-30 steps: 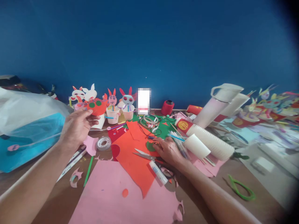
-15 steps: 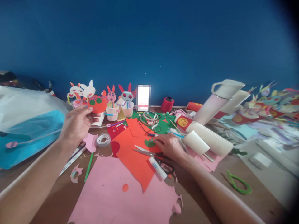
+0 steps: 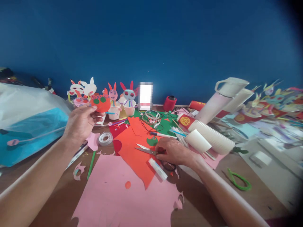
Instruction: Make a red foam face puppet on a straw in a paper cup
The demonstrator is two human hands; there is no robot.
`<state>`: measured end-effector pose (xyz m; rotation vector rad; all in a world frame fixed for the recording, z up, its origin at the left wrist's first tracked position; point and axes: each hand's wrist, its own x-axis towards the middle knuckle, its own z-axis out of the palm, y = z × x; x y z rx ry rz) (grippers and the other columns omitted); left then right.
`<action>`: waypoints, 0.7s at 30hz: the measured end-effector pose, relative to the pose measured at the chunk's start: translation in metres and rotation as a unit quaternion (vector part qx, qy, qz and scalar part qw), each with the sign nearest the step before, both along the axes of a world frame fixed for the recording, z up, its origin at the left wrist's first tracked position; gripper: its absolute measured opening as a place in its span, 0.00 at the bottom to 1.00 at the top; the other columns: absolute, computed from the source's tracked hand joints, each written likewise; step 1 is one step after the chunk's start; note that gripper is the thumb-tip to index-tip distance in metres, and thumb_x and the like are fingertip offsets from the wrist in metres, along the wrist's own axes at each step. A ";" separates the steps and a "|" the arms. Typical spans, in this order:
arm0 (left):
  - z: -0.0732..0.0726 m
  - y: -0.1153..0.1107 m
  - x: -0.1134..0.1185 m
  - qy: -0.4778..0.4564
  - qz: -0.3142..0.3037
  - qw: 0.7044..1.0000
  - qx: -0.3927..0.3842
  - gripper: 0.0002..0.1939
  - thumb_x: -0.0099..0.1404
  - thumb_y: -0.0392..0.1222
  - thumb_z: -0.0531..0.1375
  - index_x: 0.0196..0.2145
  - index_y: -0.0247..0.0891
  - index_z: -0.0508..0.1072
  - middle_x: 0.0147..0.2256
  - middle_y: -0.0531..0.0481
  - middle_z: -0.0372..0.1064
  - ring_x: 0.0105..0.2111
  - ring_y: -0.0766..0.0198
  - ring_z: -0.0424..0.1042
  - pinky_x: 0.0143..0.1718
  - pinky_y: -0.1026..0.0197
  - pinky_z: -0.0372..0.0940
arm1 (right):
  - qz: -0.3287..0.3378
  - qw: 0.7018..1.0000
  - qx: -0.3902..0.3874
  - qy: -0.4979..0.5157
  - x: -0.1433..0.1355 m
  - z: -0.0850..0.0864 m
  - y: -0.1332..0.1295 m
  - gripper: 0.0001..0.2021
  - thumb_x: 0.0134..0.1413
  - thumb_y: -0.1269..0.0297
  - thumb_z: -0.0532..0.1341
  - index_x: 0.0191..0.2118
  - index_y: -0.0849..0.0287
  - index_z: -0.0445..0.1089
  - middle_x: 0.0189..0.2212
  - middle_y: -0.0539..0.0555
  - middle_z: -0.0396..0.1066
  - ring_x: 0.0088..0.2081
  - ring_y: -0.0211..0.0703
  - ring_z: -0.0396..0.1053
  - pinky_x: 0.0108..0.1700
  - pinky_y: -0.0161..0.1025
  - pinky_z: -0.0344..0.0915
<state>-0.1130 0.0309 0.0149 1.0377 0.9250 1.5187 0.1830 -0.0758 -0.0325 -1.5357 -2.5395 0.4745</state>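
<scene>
My left hand (image 3: 81,121) is raised at the left, pinching an orange paper face cutout (image 3: 103,105) by its lower left edge. The cutout has two green round eyes and a jagged fringe on top. At centre right, my right hand (image 3: 171,149) bends its fingers over the pivot of the scissors (image 3: 145,149), which lie with their blades apart on orange paper (image 3: 132,154). Part of the scissors' handles is hidden under this hand. A glue stick (image 3: 158,169) lies just below it, and a green paper scrap (image 3: 151,141) and a marker (image 3: 163,135) just above.
Rabbit-faced figures in paper cups (image 3: 129,107) stand at the back. A tape roll (image 3: 105,138) lies beside pink paper (image 3: 123,198). Stacked cups (image 3: 213,135) and a tall flask (image 3: 219,97) take up the right side. A plastic bag (image 3: 30,126) is at the left.
My right hand has shifted down from beside the green scrap onto the scissors, uncovering the marker. My left hand keeps hold of the orange face, moved slightly to the right.
</scene>
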 end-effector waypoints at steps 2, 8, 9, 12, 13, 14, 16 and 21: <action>0.000 -0.001 0.001 0.003 -0.001 1.000 -0.002 0.06 0.47 0.31 0.60 0.27 0.32 0.70 0.20 0.54 0.69 0.18 0.68 0.68 0.16 0.67 0.62 | -0.002 1.000 0.014 -0.007 -0.002 -0.002 -0.001 0.06 0.44 0.62 0.60 0.30 0.57 0.68 0.28 0.49 0.68 0.33 0.39 0.63 0.35 0.34 0.52; -0.001 -0.002 0.002 0.007 -0.005 1.000 -0.005 0.05 0.46 0.32 0.60 0.26 0.33 0.70 0.19 0.54 0.69 0.18 0.67 0.68 0.17 0.67 0.63 | -0.020 0.996 0.075 -0.032 -0.016 -0.010 -0.005 0.03 0.44 0.66 0.58 0.27 0.59 0.64 0.26 0.50 0.66 0.32 0.39 0.61 0.35 0.35 0.50; -0.001 -0.002 0.002 0.007 -0.005 1.000 -0.006 0.05 0.46 0.32 0.60 0.26 0.33 0.70 0.19 0.54 0.69 0.18 0.68 0.68 0.17 0.67 0.63 | -0.022 0.995 0.085 -0.037 -0.018 -0.011 -0.006 0.02 0.44 0.67 0.57 0.27 0.59 0.64 0.26 0.50 0.66 0.32 0.39 0.61 0.35 0.35 0.50; -0.002 -0.002 0.003 0.009 -0.005 1.000 -0.009 0.04 0.47 0.32 0.60 0.25 0.33 0.70 0.18 0.54 0.68 0.18 0.67 0.68 0.18 0.67 0.62 | -0.042 0.991 0.111 -0.061 -0.020 -0.013 -0.004 0.02 0.44 0.68 0.56 0.27 0.59 0.64 0.27 0.51 0.66 0.33 0.40 0.61 0.36 0.37 0.49; -0.002 -0.002 0.003 0.011 -0.003 1.000 -0.009 0.04 0.47 0.32 0.60 0.25 0.33 0.70 0.18 0.54 0.68 0.18 0.67 0.68 0.18 0.67 0.62 | -0.052 0.989 0.118 -0.072 -0.018 -0.013 -0.003 0.03 0.45 0.68 0.55 0.27 0.59 0.65 0.27 0.51 0.66 0.33 0.41 0.61 0.36 0.37 0.49; -0.002 -0.002 0.003 0.012 -0.002 1.000 -0.008 0.04 0.47 0.32 0.60 0.25 0.33 0.70 0.18 0.54 0.68 0.18 0.67 0.68 0.17 0.67 0.62 | -0.064 0.987 0.124 -0.084 -0.016 -0.013 -0.002 0.03 0.45 0.68 0.55 0.28 0.59 0.65 0.28 0.52 0.66 0.33 0.42 0.61 0.36 0.38 0.49; -0.002 -0.002 0.003 0.014 0.002 1.000 -0.007 0.03 0.47 0.32 0.60 0.25 0.32 0.70 0.18 0.54 0.68 0.18 0.67 0.67 0.17 0.66 0.63 | -0.087 0.981 0.132 -0.110 -0.011 -0.013 0.000 0.04 0.45 0.68 0.55 0.29 0.59 0.65 0.28 0.53 0.67 0.34 0.43 0.62 0.37 0.39 0.48; -0.003 -0.002 0.003 0.024 0.002 1.000 -0.010 0.04 0.48 0.32 0.59 0.26 0.31 0.69 0.19 0.52 0.69 0.18 0.67 0.67 0.17 0.66 0.62 | -0.115 0.969 0.135 -0.170 0.002 -0.009 0.005 0.05 0.47 0.67 0.54 0.28 0.59 0.66 0.28 0.55 0.68 0.35 0.46 0.62 0.37 0.41 0.48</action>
